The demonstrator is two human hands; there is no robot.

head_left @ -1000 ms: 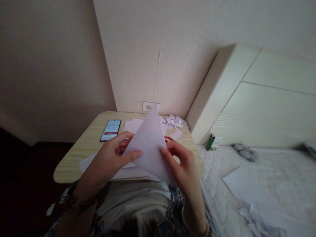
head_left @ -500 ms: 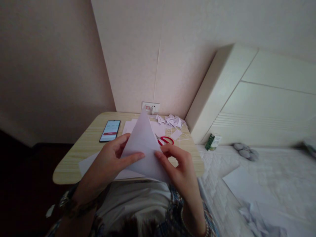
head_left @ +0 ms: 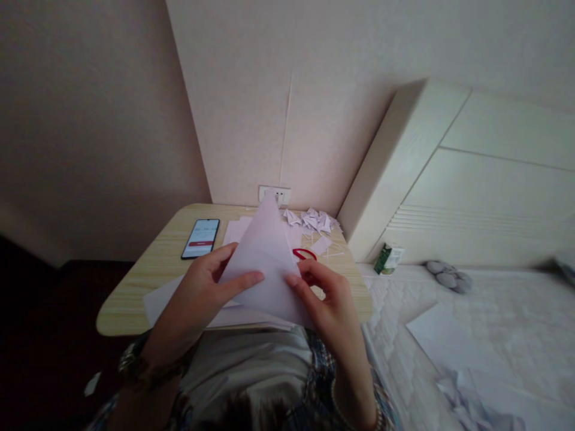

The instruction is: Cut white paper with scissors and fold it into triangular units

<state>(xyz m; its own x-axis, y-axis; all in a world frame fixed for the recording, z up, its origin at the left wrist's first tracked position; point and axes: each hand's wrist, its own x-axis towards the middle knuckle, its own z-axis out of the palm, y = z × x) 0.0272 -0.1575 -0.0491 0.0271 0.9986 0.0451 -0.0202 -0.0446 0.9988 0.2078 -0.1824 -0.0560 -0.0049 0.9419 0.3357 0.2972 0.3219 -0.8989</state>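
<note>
Pinching the folded paper (head_left: 267,254) by opposite sides, your left hand (head_left: 209,281) and right hand (head_left: 330,296) hold its tip toward the far edge of the bench (head_left: 135,293).

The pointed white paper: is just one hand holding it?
No, the left hand and the right hand both hold the white paper, one on each side.

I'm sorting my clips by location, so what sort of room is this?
Probably a bedroom: there's a pale headboard, a quilted white mattress in front of it, and a small wood-grain table alongside.
</note>
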